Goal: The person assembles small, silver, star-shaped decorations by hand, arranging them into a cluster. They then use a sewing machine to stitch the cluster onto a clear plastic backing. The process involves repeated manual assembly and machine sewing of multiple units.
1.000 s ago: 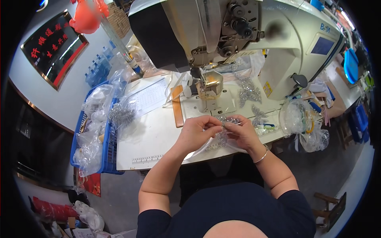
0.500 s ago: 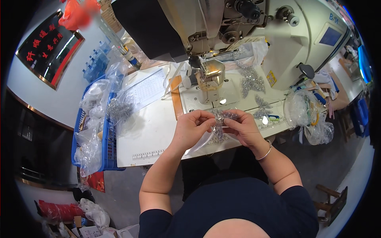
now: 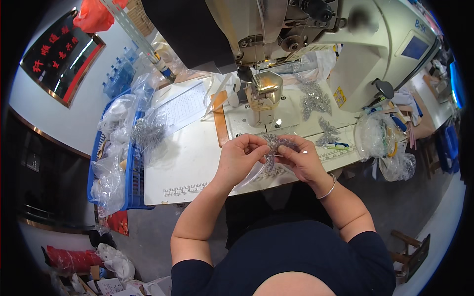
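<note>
Left grip (image 3: 240,157) and right grip (image 3: 304,159) pinch opposite sides of a glittery silver piece (image 3: 270,141) above the near edge of the bench (image 3: 185,170), likely to keep it spread; beyond, a second silver piece (image 3: 316,101) lies beside the sewing machine (image 3: 373,61), seemingly within reach

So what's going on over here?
Someone's left hand and right hand are both holding a sparkly silver piece, in front of the sewing machine. More sparkly pieces lie on the white table beyond the right hand. At the left, a blue basket holds clear plastic bags.
</note>
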